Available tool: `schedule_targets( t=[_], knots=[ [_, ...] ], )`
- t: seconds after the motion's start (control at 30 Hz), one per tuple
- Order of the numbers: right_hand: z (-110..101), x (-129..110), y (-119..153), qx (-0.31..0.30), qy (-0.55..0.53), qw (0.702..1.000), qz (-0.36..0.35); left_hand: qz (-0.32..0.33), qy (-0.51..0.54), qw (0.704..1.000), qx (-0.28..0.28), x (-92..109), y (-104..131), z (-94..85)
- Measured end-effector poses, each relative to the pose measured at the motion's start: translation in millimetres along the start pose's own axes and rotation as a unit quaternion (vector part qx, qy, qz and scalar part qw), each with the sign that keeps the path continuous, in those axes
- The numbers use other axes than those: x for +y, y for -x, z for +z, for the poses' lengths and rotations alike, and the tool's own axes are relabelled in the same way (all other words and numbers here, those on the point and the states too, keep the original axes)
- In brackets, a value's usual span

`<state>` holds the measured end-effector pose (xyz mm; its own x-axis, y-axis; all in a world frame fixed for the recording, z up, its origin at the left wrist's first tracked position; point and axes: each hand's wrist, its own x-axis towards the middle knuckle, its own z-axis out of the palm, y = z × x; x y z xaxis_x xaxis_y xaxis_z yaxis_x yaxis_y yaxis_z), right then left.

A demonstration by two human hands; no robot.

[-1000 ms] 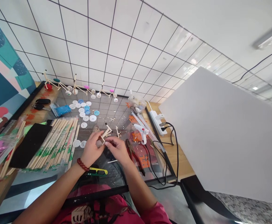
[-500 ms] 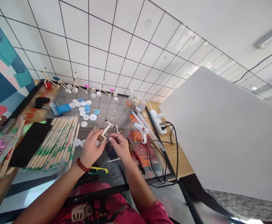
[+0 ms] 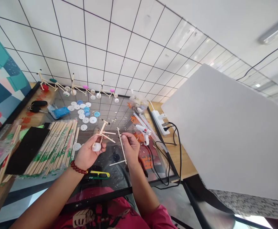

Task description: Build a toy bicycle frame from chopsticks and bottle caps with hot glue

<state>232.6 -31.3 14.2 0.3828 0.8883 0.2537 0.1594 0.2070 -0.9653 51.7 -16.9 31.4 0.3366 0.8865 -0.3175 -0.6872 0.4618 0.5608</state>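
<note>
My left hand [image 3: 89,153] is closed on a small wooden-stick frame [image 3: 102,133], shaped like the front of a toy bicycle, with a white bottle cap [image 3: 96,147] as its wheel. Black tips show on its crossbar, and two loose-ended sticks point right. My right hand [image 3: 130,148] is beside a thin stick [image 3: 122,145], fingers curled together; whether they touch it, or hold anything, is hidden. That stick meets another stick [image 3: 117,163] at its lower end, forming an L.
Finished stick bicycles [image 3: 77,87] stand along the back edge. White and blue caps [image 3: 92,120] lie near them. Packed chopsticks [image 3: 51,148] are at left, yellow-green snips [image 3: 99,174] in front. A glue gun [image 3: 144,132] and a power strip [image 3: 160,122] with black cables lie right.
My hands have moved apart. The left has turned the stick frame, bringing its cap wheel into sight, while the right has shifted rightward to the long stick.
</note>
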Motion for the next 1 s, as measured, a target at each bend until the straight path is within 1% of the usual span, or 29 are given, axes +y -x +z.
schedule_targets(
  t=[0.07, 0.1, 0.13, 0.17, 0.2, 0.23, 0.27, 0.3, 0.33, 0.37, 0.43, 0.5, 0.57, 0.63, 0.7, 0.73, 0.8, 0.87, 0.93, 1.0],
  knots=[
    [-7.4, -1.9, -1.7, 0.008, 0.033, 0.998, -0.045, -0.012, 0.024, 1.000, 0.001, 2.2, 0.6, 0.9],
    [-14.1, -3.2, -3.1, 0.030, 0.058, 0.995, -0.081, -0.013, 0.029, 0.999, 0.002, 2.7, 0.9, 1.2],
    [-22.8, -4.6, -4.9, 0.067, 0.089, 0.986, -0.120, -0.012, 0.031, 0.999, 0.003, 2.8, 1.1, 1.5],
    [-33.2, -6.0, -7.3, 0.124, 0.121, 0.972, -0.156, -0.008, 0.030, 1.000, 0.004, 2.7, 1.3, 1.7],
    [-44.9, -7.2, -10.2, 0.194, 0.152, 0.953, -0.178, -0.004, 0.026, 1.000, 0.004, 2.4, 1.3, 1.9],
    [-57.0, -8.0, -13.6, 0.261, 0.183, 0.930, -0.184, 0.002, 0.018, 1.000, 0.004, 1.9, 1.3, 2.1],
    [-68.9, -8.0, -17.5, 0.310, 0.211, 0.909, -0.181, 0.008, 0.007, 1.000, 0.004, 1.3, 1.3, 2.2],
    [-79.9, -6.9, -21.7, 0.338, 0.234, 0.895, -0.173, 0.015, -0.011, 1.000, 0.003, 0.7, 1.4, 2.2],
    [-89.6, -4.6, -26.1, 0.344, 0.253, 0.890, -0.159, 0.023, -0.034, 0.999, -0.001, 0.1, 1.4, 2.2],
    [-97.7, -0.9, -30.5, 0.335, 0.263, 0.894, -0.136, 0.033, -0.062, 0.997, -0.007, -0.6, 1.5, 2.1],
    [-108.5, 10.1, -38.6, 0.282, 0.257, 0.922, -0.061, 0.056, -0.117, 0.991, -0.022, -2.3, 1.7, 1.5],
    [-113.0, 23.3, -45.3, 0.218, 0.221, 0.950, 0.026, 0.081, -0.153, 0.984, -0.029, -4.3, 1.9, 0.5],
    [-113.1, 34.8, -50.4, 0.159, 0.185, 0.967, 0.078, 0.112, -0.190, 0.975, -0.012, -6.6, 2.5, -0.7],
    [-111.2, 41.8, -54.3, 0.102, 0.165, 0.978, 0.081, 0.156, -0.267, 0.951, 0.027, -8.6, 3.6, -1.6],
    [-109.1, 44.4, -57.4, 0.057, 0.171, 0.982, 0.060, 0.208, -0.363, 0.906, 0.069, -9.5, 4.8, -2.0],
    [-108.2, 44.5, -58.8, 0.044, 0.182, 0.981, 0.051, 0.232, -0.403, 0.881, 0.084, -9.6, 5.3, -2.1],
    [-106.6, 43.1, -60.9, 0.035, 0.211, 0.976, 0.040, 0.273, -0.451, 0.844, 0.100, -9.3, 5.4, -2.4],
    [-104.7, 39.5, -61.4, 0.039, 0.226, 0.973, 0.029, 0.308, -0.474, 0.818, 0.103, -9.0, 4.5, -3.2],
    [-102.2, 32.3, -58.7, 0.050, 0.217, 0.975, 0.012, 0.345, -0.493, 0.792, 0.106, -9.1, 3.3, -4.6],
    [-98.8, 19.9, -51.5, 0.062, 0.192, 0.980, -0.006, 0.373, -0.509, 0.768, 0.107, -9.6, 2.6, -5.9]
  ],
)
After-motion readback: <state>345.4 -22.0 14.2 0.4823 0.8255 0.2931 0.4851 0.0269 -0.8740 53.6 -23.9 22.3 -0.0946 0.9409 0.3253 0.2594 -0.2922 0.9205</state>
